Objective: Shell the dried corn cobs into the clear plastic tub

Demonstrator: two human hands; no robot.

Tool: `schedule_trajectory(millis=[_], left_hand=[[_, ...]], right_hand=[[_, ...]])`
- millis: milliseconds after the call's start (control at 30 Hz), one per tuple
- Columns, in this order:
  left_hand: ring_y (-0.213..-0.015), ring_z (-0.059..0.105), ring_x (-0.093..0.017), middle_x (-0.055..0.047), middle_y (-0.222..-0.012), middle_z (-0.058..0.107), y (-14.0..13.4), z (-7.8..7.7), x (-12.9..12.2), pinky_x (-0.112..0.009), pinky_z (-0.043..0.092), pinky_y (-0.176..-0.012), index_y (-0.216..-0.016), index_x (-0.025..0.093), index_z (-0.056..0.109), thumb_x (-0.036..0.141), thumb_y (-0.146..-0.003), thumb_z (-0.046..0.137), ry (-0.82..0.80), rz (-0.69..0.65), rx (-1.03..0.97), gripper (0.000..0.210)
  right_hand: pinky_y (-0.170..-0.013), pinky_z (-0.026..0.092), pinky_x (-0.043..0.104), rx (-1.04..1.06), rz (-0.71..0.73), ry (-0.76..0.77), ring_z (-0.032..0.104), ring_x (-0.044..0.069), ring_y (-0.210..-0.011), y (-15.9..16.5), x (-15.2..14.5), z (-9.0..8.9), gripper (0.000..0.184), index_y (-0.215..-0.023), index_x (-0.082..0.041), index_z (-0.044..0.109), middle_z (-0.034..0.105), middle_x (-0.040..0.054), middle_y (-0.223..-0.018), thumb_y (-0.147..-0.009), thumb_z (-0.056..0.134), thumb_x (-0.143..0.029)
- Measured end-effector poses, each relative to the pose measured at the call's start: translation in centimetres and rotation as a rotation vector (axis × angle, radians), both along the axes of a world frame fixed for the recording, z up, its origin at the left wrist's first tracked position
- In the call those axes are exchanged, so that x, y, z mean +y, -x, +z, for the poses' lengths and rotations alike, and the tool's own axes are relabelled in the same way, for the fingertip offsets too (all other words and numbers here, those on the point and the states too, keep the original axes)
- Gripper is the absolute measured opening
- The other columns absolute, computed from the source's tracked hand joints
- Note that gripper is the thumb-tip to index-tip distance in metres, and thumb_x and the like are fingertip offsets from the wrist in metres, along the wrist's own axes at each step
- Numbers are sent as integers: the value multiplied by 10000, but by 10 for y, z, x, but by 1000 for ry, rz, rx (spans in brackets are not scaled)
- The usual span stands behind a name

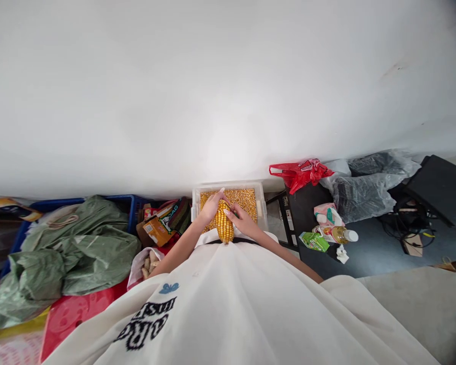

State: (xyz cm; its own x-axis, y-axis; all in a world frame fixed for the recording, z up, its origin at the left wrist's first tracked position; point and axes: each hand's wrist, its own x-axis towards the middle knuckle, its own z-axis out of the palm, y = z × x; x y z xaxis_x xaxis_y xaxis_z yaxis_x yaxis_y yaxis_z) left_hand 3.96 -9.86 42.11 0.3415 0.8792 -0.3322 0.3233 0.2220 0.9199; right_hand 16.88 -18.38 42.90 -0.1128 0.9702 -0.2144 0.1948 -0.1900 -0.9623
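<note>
A dried yellow corn cob point(224, 223) points toward my body, its rows of kernels mostly in place along the visible side. My left hand point(212, 207) is closed around its far left side, thumb side up. From the right, my right hand point(241, 220) grips the cob with the thumb pressed on the kernels. Both hands are above a clear plastic bin point(265, 208), which holds many loose corn kernels point(245, 196). The cob's far end is hidden by my fingers.
To the left, a blue crate point(127, 203) holds green sacks point(95, 228); food packets point(161, 225) lie beside the bin. On the right, a black table point(304, 205) carries a red plastic bag point(302, 172), a bottle point(336, 234), a green packet point(314, 242) and wrapped items. A white wall rises behind.
</note>
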Motion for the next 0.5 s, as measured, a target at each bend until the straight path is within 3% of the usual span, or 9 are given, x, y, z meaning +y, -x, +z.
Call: schedule_trajectory(millis=[233, 500], left_hand=[[-590, 514, -172, -54, -594, 568, 6, -6, -7, -303, 430, -625, -585, 170, 570, 557, -873, 241, 77, -2, -89, 584], [-587, 529, -170, -35, -565, 568, 8, 0, -15, -296, 444, -637, -584, 175, 574, 556, -865, 238, 56, 65, -73, 581]], right_hand=[[-634, 360, 258, 78, -78, 47, 453, 126, -682, 13, -8, -2, 311, -771, -212, 413, 460, -14, -734, -868, 421, -507], [-611, 367, 256, 115, -116, 106, 457, 125, -665, 18, -5, -3, 401, -757, -210, 447, 478, -12, -716, -837, 420, -602]])
